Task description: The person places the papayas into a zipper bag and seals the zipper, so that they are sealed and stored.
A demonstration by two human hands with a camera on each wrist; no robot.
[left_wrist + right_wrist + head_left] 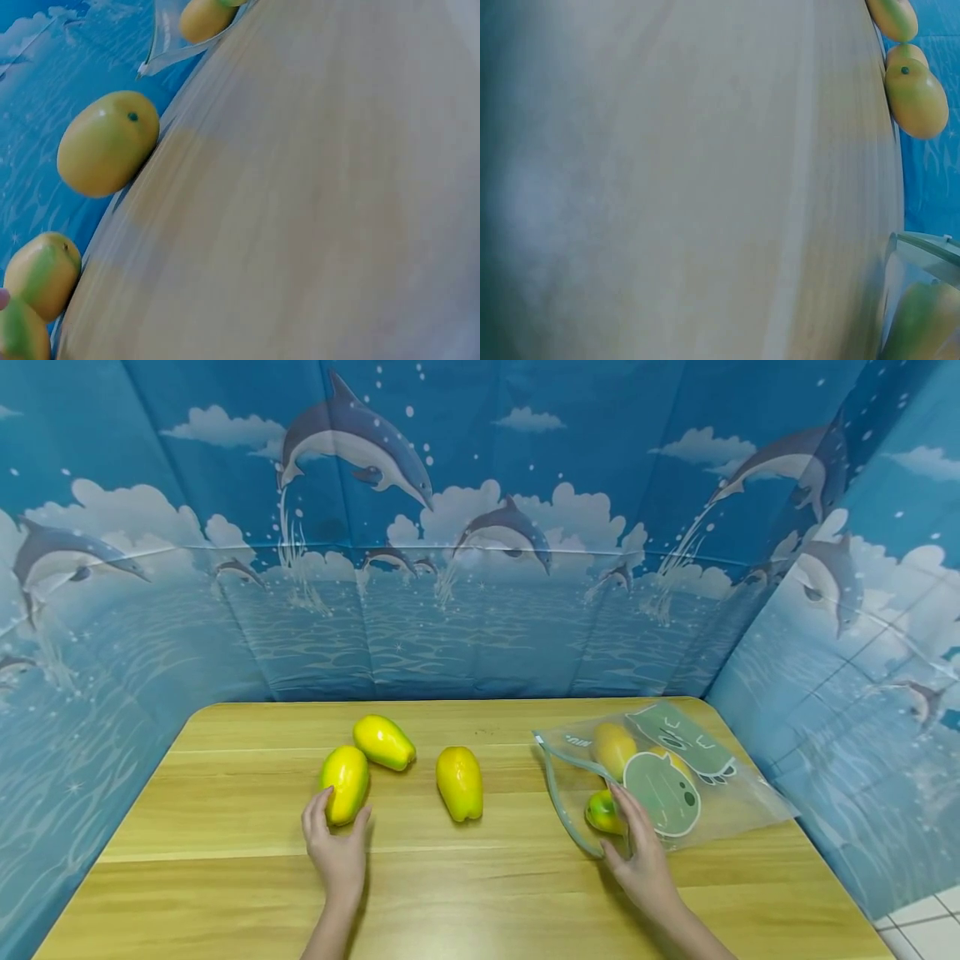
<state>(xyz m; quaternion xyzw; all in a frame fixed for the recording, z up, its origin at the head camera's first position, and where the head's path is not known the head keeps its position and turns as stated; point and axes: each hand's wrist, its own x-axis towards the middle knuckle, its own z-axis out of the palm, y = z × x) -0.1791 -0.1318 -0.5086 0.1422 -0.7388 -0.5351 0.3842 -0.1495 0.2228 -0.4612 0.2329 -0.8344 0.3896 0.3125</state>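
My left hand [336, 856] is at the near end of a glossy yellow-green mango [346, 783]. Its fingers touch the left side, and the thumb stands off to the right. Another mango [383, 742] lies just behind, and a third mango [460, 782] sits to the right. My right hand [642, 860] rests at the mouth of a clear zip bag [738, 806], fingers on the film and thumb spread apart. Inside the bag, a green-tipped mango [602, 812] lies by those fingers. A yellow mango [613, 748] is farther in, with another partly hidden behind the printing.
Under everything is a wood-grain table [247, 893]. A blue dolphin-print curtain [480, 627] stands along its back and sides. White floor tiles [926, 927] show at the lower right.
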